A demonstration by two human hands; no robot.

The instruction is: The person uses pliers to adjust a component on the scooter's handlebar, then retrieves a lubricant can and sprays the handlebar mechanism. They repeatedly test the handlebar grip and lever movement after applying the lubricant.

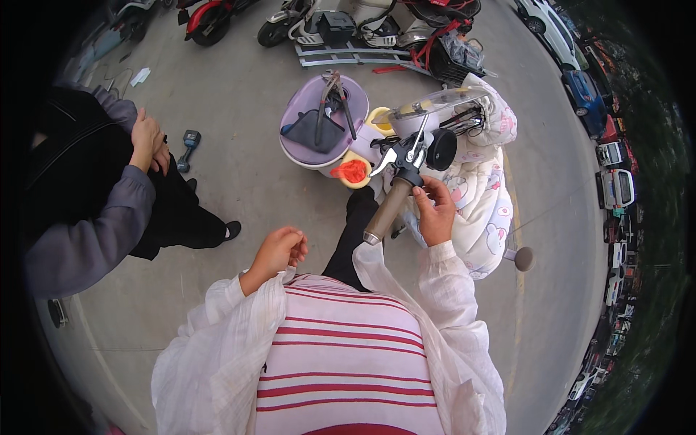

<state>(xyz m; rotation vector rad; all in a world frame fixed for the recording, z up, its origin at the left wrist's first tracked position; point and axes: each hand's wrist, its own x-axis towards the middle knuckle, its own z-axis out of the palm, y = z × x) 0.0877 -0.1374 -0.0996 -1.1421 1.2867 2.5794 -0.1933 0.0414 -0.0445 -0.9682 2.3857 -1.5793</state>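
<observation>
My right hand (437, 212) has its fingers and thumb at the inner end of a brown handlebar grip (389, 208), beside the black brake lever mount. A silver brake lever (384, 161) stands out ahead of the grip. The handlebar belongs to a scooter with a clear windshield (435, 104). My left hand (280, 248) hangs in the air left of the grip, fingers loosely curled; its palm is hidden. In front stands a lilac bucket (288, 149), with long-handled pliers (333, 109) and a dark cloth pouch (313, 132) lying on its top.
Yellow cups, one with orange-red stuff (352, 172), stick out from the bucket's side. A quilted white cover (475, 196) drapes the scooter. Another person (109, 181) stands at the left near a cordless power tool (190, 150) on the ground. Parked scooters (362, 32) line the far side.
</observation>
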